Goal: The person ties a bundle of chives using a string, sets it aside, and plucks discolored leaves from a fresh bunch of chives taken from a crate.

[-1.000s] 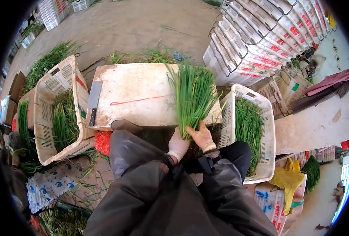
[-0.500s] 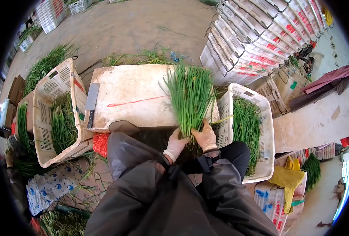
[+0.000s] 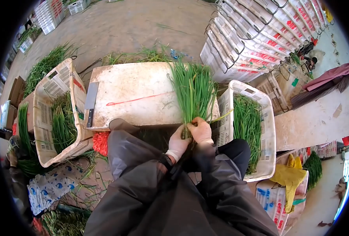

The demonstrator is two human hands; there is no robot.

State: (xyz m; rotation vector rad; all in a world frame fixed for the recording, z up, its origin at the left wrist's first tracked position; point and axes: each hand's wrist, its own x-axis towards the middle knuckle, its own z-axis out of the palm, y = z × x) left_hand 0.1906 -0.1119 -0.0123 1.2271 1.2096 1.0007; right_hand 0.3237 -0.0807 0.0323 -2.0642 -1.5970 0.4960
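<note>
Here the left hand and right hand pinch the base of the green bunch, which extends over the board; red print on the stacked crates is too small to read.

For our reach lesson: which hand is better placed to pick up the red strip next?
Left hand, probably: it and the right hand grip the green bundle, but the red strip lies to the left.

worn white board | knife at left edge | red strip mid-board | green bundle over right side
</note>
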